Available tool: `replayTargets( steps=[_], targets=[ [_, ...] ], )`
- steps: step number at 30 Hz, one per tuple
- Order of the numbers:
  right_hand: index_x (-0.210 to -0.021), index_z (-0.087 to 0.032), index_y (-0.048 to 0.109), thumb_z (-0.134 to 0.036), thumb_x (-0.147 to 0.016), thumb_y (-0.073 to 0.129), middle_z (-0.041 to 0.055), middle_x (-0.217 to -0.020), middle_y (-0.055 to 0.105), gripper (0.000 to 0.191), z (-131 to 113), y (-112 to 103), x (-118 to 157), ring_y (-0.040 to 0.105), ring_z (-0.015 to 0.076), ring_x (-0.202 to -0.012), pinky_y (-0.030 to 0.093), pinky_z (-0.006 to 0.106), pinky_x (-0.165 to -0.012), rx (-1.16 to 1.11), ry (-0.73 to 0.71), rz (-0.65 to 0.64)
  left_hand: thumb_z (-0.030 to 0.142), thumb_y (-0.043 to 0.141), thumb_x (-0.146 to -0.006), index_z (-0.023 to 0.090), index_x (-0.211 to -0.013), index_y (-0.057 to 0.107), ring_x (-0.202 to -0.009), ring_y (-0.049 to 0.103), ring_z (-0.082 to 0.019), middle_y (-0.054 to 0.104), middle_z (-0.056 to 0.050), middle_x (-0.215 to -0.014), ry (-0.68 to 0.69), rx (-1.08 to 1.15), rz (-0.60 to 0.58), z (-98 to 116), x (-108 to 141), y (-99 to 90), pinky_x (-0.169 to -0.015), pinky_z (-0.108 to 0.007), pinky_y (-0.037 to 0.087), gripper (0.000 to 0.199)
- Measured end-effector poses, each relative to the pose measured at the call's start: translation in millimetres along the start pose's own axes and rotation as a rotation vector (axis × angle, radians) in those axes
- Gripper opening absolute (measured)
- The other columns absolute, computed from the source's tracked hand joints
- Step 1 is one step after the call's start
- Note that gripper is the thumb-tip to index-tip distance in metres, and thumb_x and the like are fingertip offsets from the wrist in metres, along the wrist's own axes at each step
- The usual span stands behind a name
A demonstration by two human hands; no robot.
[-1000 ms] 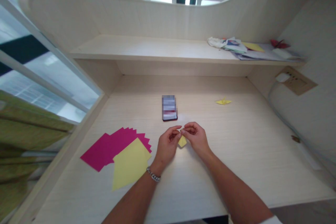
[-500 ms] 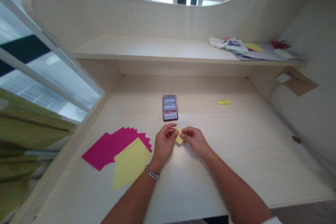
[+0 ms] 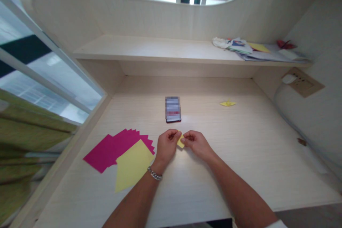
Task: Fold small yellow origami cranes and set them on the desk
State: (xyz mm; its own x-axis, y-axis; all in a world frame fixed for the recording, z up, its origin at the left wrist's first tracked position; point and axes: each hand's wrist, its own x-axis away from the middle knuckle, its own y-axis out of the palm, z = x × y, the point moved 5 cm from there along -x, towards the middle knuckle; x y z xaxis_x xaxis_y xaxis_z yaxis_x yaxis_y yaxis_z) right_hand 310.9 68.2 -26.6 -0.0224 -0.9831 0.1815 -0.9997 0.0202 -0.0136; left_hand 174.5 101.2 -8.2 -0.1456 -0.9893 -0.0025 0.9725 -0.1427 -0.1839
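Observation:
A small folded piece of yellow paper (image 3: 180,143) is held between my two hands, just above the desk. My left hand (image 3: 167,145) pinches its left side between thumb and fingers. On the other side, my right hand (image 3: 197,144) grips the paper's right edge, thumb on the face towards me. The fingers cover part of the folds. Just beyond my hands lies a phone (image 3: 173,109) with its screen blurred. A flat yellow square sheet (image 3: 134,166) rests left of my left wrist, overlapping a fan of magenta paper sheets (image 3: 107,152).
Farther right on the desk (image 3: 240,171) sits a small yellow folded paper figure (image 3: 228,103). A shelf (image 3: 149,48) at the back carries papers (image 3: 263,54) and a red folded piece (image 3: 285,44). A grey cable (image 3: 287,119) hangs from the wall socket (image 3: 303,82).
Both hands have come slightly nearer me with the yellow paper. The paper is tilted differently, and less of it shows. The fingers have curled in, uncovering the phone's lower edge.

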Motion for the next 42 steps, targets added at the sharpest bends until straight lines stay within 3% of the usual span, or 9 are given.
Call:
replayTargets(
  steps=[4, 9, 14, 21, 24, 29, 32, 42],
  targets=[
    [-0.071, -0.015, 0.061, -0.031, -0.071, 0.067, -0.0005, -0.058, 0.060, 0.017, -0.4, -1.1, 0.2, 0.052, 0.0105, -0.051, 0.040, 0.023, -0.051, 0.033, 0.040, 0.011, 0.036, 0.066, -0.073, 0.014, -0.079, 0.069, -0.068, 0.062, -0.018, 0.070, -0.005, -0.074, -0.010, 0.013, 0.024, 0.4, 0.4, -0.3, -0.063, -0.028, 0.049, 0.023],
    [-0.070, -0.015, 0.060, -0.036, -0.070, 0.068, -0.0001, -0.058, 0.059, 0.023, -3.1, -7.0, -0.5, 0.052, 0.0106, -0.051, 0.039, 0.023, -0.050, 0.025, 0.031, 0.072, 0.037, 0.066, -0.073, 0.013, -0.079, 0.069, -0.063, 0.061, -0.016, 0.070, -0.005, -0.072, -0.062, 0.094, -0.128, -4.2, 0.5, 7.6, -0.058, -0.025, 0.047, 0.026],
    [-0.080, -0.017, 0.057, -0.034, -0.063, 0.075, -0.0012, -0.059, 0.061, 0.030, -0.4, 3.6, 1.6, 0.054, 0.0113, -0.051, 0.041, 0.023, -0.050, -0.113, 0.069, -0.046, 0.035, 0.066, -0.073, 0.012, -0.076, 0.068, -0.062, 0.060, -0.015, 0.069, -0.005, -0.070, -0.053, 0.060, -0.077, -1.8, 0.5, 4.2, -0.058, -0.024, 0.046, 0.024],
    [-0.081, -0.017, 0.058, -0.028, -0.066, 0.072, -0.0011, -0.064, 0.062, 0.024, -6.5, 1.7, 2.5, 0.055, 0.0106, -0.054, 0.042, 0.022, -0.052, -0.091, 0.012, -0.049, 0.035, 0.067, -0.073, 0.013, -0.083, 0.071, -0.064, 0.062, -0.017, 0.071, -0.006, -0.074, -0.048, 0.055, -0.069, 1.7, 1.8, 2.4, -0.060, -0.026, 0.048, 0.025],
    [-0.084, -0.017, 0.060, -0.030, -0.072, 0.067, 0.0014, -0.070, 0.064, 0.020, -8.9, -7.1, 1.1, 0.058, 0.0128, -0.061, 0.045, 0.023, -0.054, -0.082, -0.051, 0.028, 0.035, 0.065, -0.075, 0.014, -0.089, 0.072, -0.070, 0.064, -0.018, 0.072, -0.006, -0.078, -0.056, 0.060, -0.107, -1.3, 1.6, 4.5, -0.064, -0.028, 0.050, 0.027],
    [-0.090, -0.017, 0.065, -0.029, -0.073, 0.065, 0.0027, -0.073, 0.066, 0.021, -10.3, -16.8, 0.7, 0.059, 0.0142, -0.063, 0.047, 0.025, -0.057, -0.023, -0.130, 0.191, 0.027, 0.070, -0.071, 0.015, -0.107, 0.065, -0.083, 0.067, -0.019, 0.071, -0.009, -0.095, -0.062, 0.281, -0.200, -4.8, 2.1, 12.5, -0.079, -0.032, 0.051, 0.038],
    [-0.094, -0.017, 0.067, -0.031, -0.074, 0.064, 0.0050, -0.079, 0.068, 0.024, -9.1, -17.3, 1.1, 0.061, 0.0160, -0.067, 0.048, 0.027, -0.060, -0.012, -0.142, 0.240, 0.025, 0.072, -0.069, 0.015, -0.111, 0.059, -0.079, 0.068, -0.018, 0.072, -0.009, -0.092, -0.087, 0.345, -0.169, -7.1, 2.4, 12.4, -0.076, -0.030, 0.053, 0.045],
    [-0.099, -0.020, 0.070, -0.032, -0.074, 0.065, 0.0068, -0.089, 0.072, 0.028, -12.9, -17.0, 4.6, 0.065, 0.0202, -0.077, 0.051, 0.033, -0.071, 0.046, -0.181, 0.271, 0.025, 0.073, -0.068, 0.016, -0.098, 0.062, -0.077, 0.068, -0.018, 0.072, -0.006, -0.086, -0.068, 0.291, -0.064, -6.8, 1.2, 8.0, -0.074, -0.030, 0.055, 0.034]
  ],
)
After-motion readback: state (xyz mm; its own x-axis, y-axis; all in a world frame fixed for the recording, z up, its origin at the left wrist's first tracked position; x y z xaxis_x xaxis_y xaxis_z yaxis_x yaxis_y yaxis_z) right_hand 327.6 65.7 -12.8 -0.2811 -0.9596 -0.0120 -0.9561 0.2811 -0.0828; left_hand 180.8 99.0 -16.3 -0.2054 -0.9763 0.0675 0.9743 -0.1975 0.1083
